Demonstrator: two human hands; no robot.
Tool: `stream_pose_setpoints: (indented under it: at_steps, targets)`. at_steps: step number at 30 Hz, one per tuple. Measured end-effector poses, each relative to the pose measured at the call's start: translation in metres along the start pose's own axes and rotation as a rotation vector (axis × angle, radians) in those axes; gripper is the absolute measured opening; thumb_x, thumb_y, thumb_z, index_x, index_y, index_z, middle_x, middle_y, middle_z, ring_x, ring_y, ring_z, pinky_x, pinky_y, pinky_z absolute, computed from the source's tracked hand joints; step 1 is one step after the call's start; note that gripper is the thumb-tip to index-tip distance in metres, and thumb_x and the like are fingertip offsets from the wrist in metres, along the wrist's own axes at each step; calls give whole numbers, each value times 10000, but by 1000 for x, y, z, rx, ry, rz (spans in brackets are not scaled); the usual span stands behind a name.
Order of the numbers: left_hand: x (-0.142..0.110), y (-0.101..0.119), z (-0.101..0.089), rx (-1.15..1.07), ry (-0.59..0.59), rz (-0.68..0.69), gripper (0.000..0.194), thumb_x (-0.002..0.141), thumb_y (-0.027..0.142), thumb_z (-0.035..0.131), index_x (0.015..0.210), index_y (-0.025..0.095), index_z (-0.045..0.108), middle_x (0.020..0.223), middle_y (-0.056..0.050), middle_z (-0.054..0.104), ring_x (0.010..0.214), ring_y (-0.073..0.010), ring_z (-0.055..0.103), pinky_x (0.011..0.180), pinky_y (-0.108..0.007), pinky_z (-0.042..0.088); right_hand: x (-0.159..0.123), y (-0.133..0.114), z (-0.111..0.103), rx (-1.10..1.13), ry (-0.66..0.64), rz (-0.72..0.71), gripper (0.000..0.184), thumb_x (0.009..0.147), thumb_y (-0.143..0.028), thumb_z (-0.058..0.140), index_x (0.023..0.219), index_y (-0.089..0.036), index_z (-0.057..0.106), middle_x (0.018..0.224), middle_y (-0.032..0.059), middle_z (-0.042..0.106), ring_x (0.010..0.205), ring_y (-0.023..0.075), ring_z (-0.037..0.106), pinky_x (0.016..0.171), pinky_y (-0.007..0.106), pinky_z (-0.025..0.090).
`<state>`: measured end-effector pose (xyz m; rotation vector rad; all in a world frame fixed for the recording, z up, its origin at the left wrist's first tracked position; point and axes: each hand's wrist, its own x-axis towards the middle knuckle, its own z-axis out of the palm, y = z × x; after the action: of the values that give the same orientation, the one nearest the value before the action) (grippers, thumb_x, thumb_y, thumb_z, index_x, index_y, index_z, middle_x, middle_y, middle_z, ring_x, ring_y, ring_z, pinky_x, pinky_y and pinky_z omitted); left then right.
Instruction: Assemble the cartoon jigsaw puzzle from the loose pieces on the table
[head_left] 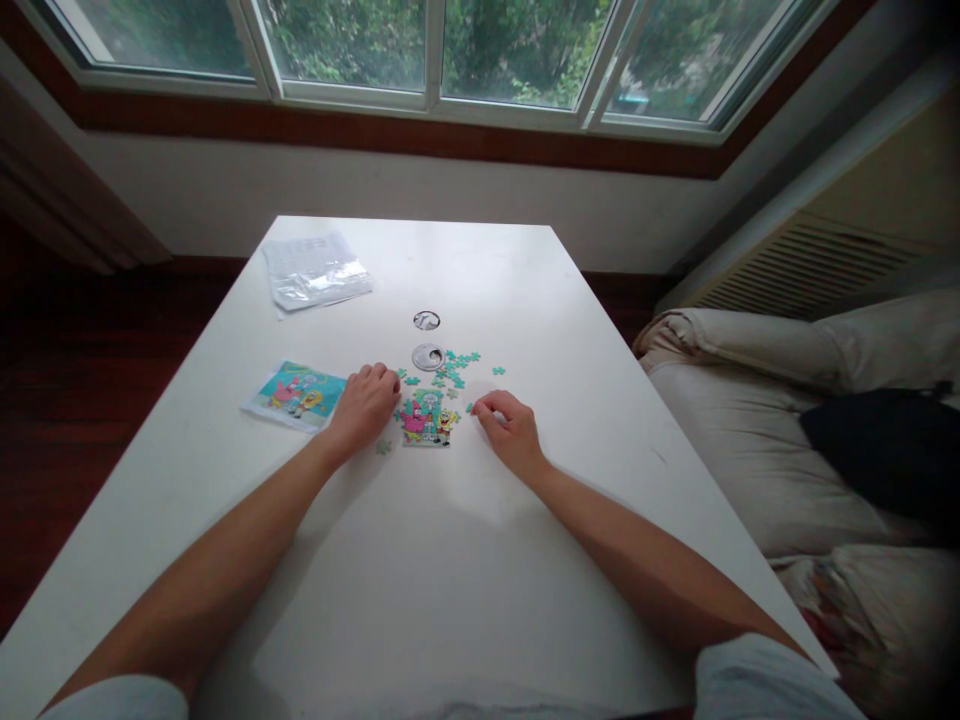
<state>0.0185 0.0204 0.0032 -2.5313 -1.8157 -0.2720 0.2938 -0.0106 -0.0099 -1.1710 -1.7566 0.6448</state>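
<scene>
A partly assembled jigsaw puzzle (427,421) with cartoon figures lies on the white table between my hands. My left hand (367,402) rests at its left side, fingers loosely bent with the tips down on the table; nothing shows in them. At the right of the puzzle, my right hand (511,428) has thumb and forefinger pinched on a small teal puzzle piece (470,408). Several loose teal pieces (454,372) are scattered just beyond the puzzle. A single paler piece (384,447) lies near my left wrist.
Left of my left hand is a picture packet (297,395). A clear plastic bag (315,272) lies at the table's far left corner. Two round silvery items (428,357) sit beyond the pieces. A beige sofa (720,440) stands right of the table (480,600).
</scene>
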Motion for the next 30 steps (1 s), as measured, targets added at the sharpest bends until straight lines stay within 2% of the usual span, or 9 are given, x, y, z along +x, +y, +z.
stream_pose_setpoints:
  at_steps: [5, 8, 11, 14, 26, 30]
  targets:
    - [-2, -3, -6, -5, 17, -12, 186, 977, 305, 579, 1106, 204, 666, 1117, -105, 665, 1049, -287, 583, 872, -406, 421, 0, 0, -3, 5, 20, 3, 230, 968, -327, 580, 796, -234, 701, 835, 29, 717, 837, 204, 652, 816, 347, 490]
    - [-5, -5, -14, 18, 13, -9, 195, 969, 347, 599, 1075, 225, 707, 1091, -103, 687, 1061, -304, 581, 866, -423, 406, 4, 6, -9, -24, 91, 20, 234, 962, -338, 578, 796, -232, 703, 833, 27, 716, 839, 205, 650, 815, 345, 485]
    - [-7, -5, -19, 68, 19, 17, 164, 954, 312, 614, 1032, 235, 736, 1056, -102, 710, 1062, -319, 577, 870, -442, 382, 10, 15, -15, -19, 206, 92, 243, 952, -348, 565, 789, -226, 698, 816, 19, 712, 829, 203, 652, 818, 339, 487]
    - [-8, -3, -22, 97, 28, 38, 172, 958, 254, 587, 1014, 232, 749, 1025, -107, 724, 1056, -323, 577, 875, -449, 364, 14, 22, -18, 38, 263, 181, 264, 948, -366, 553, 776, -220, 691, 789, 8, 711, 803, 197, 654, 798, 326, 488]
    - [-9, -3, -24, 49, -2, -51, 182, 960, 287, 584, 994, 229, 753, 1057, -122, 728, 1078, -325, 576, 905, -467, 381, 11, 23, -15, 6, 199, 156, 278, 964, -376, 546, 789, -221, 698, 795, 9, 702, 789, 187, 630, 798, 320, 486]
    - [-8, -4, -23, 77, -3, -39, 196, 963, 294, 569, 998, 229, 750, 1050, -117, 730, 1067, -317, 584, 902, -461, 393, 10, 25, -14, 8, 185, 152, 277, 963, -376, 543, 790, -220, 693, 798, 12, 706, 794, 188, 637, 805, 322, 485]
